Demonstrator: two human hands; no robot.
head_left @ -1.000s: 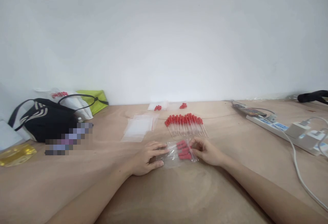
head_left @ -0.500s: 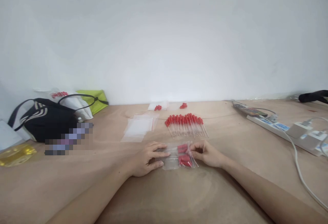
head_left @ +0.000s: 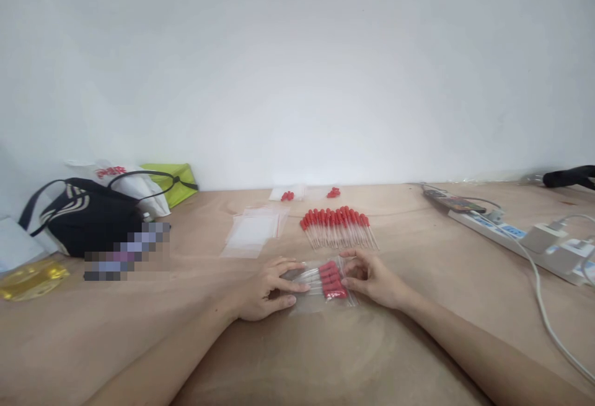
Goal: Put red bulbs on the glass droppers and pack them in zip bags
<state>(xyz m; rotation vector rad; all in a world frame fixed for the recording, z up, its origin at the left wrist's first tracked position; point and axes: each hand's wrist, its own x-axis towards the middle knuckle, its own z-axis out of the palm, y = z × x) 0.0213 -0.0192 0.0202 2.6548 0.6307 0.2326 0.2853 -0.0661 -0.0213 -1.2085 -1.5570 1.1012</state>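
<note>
A small clear plastic bag [head_left: 320, 283] filled with several red-capped droppers lies on the wooden table [head_left: 307, 356] between my hands. My left hand [head_left: 266, 288] pinches the bag's left end, thumb under and fingers over it. My right hand [head_left: 372, 279] grips the bag's right end beside the red caps. Just beyond the bag lies a loose row of red-capped droppers [head_left: 338, 227]. A stack of empty clear bags [head_left: 253, 231] sits to their left.
Two small bagged lots with red caps [head_left: 287, 194] [head_left: 333, 193] rest near the wall. A black handbag [head_left: 79, 214], white and green bags, and a yellow packet [head_left: 31, 277] occupy the left. A power strip [head_left: 511, 232] with chargers and a white cable [head_left: 543, 319] runs along the right.
The bag was turned and flattened between my hands; the droppers inside now lie in a neat row. Both hands stayed at its ends.
</note>
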